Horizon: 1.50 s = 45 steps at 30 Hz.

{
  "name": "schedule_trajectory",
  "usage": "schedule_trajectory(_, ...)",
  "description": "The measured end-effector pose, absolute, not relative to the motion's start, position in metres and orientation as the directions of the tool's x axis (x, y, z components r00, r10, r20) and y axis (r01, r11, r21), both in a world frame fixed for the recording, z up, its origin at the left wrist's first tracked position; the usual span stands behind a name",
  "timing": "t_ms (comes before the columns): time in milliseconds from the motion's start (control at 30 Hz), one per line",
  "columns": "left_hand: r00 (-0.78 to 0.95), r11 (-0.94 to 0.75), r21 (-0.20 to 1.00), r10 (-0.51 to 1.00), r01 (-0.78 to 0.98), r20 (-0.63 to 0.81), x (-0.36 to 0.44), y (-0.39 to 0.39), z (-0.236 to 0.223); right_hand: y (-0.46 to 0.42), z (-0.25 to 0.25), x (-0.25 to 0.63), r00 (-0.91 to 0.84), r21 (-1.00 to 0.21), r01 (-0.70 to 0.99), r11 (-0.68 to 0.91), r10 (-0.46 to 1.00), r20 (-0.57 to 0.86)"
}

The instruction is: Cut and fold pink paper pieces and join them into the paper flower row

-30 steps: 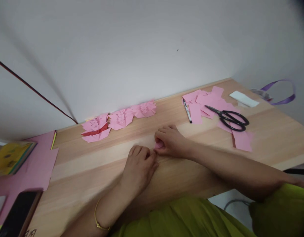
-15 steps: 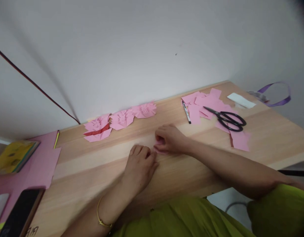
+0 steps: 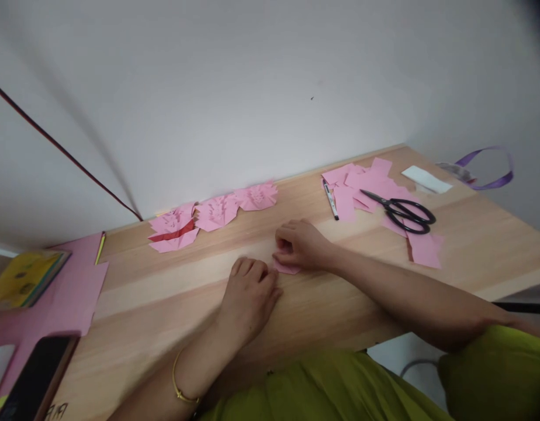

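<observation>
A small piece of pink paper [image 3: 287, 269] lies on the wooden table, mostly covered by my right hand. My right hand [image 3: 301, 245] is closed on it, with thumb and fingers pinched at its upper side. Close beside the paper's left end rests my left hand [image 3: 249, 295], palm down, its fingers bent and held together. The left fingertips are hidden, so what they grip, if anything, does not show. Behind the hands, along the wall, stands a row of folded, cut pink paper pieces [image 3: 217, 211], with a red strip [image 3: 172, 232] across the left one.
Black-handled scissors [image 3: 410, 213] lie over loose pink paper cuttings [image 3: 377, 178] at the right, with a pen [image 3: 330, 200] alongside. Farther right is a folded white paper [image 3: 426, 179]. At the left are a yellow book [image 3: 27, 278], a pink sheet [image 3: 81, 298] and a dark phone [image 3: 42, 377].
My right thumb and fingers have shifted slightly on the pink paper, and its lower edge shows more clearly. My left hand has stayed where it was.
</observation>
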<state>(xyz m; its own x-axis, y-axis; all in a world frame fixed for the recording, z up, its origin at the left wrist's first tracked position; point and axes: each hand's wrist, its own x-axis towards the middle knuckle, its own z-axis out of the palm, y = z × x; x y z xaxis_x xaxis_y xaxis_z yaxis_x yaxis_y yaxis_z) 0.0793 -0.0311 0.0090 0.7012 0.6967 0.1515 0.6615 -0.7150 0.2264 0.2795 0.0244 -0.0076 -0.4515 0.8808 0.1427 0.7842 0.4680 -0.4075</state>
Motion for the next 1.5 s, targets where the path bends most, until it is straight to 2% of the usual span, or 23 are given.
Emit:
schedule_trajectory(100, 0.704, -0.719, 0.233, 0.693, 0.655, 0.158, 0.079, -0.031, 0.01, 0.021, -0.003, 0.278, -0.474, -0.384, 0.788, 0.481, 0.872, 0.121)
schedule_trajectory(267, 0.703, -0.716, 0.225, 0.695, 0.66, 0.151, 0.079, -0.031, 0.009, 0.024, -0.004, 0.276, -0.416, -0.392, 0.82, 0.417, 0.905, 0.091)
schedule_trajectory(533, 0.704, -0.718, 0.219, 0.694, 0.661, 0.149, 0.079, -0.031, 0.007, 0.024, -0.003, 0.277, -0.427, -0.416, 0.8, 0.432, 0.897, 0.112)
schedule_trajectory(667, 0.707, -0.722, 0.226, 0.69, 0.654, 0.155, 0.079, -0.031, 0.009, 0.021, -0.002, 0.277, -0.459, -0.385, 0.798, 0.463, 0.882, 0.11)
schedule_trajectory(833, 0.698, -0.705, 0.247, 0.704, 0.665, 0.131, 0.08, -0.031, 0.01, 0.026, -0.009, 0.278, -0.419, -0.385, 0.812, 0.439, 0.897, 0.14)
schedule_trajectory(1033, 0.728, -0.752, 0.235, 0.658, 0.616, 0.196, 0.08, -0.031, 0.003, 0.031, -0.012, 0.282, -0.399, -0.48, 0.761, 0.436, 0.898, 0.183)
schedule_trajectory(1233, 0.708, -0.719, 0.184, 0.694, 0.671, 0.132, 0.081, -0.033, 0.001, 0.03, -0.008, 0.284, -0.386, -0.567, 0.673, 0.475, 0.879, 0.278)
schedule_trajectory(1367, 0.663, -0.68, 0.17, 0.733, 0.713, 0.152, 0.081, -0.034, 0.003, 0.024, -0.005, 0.284, -0.432, -0.532, 0.666, 0.522, 0.852, 0.296)
schedule_trajectory(1500, 0.624, -0.643, 0.172, 0.766, 0.746, 0.158, 0.08, -0.033, 0.007, 0.019, -0.004, 0.283, -0.508, -0.487, 0.678, 0.551, 0.829, 0.232)
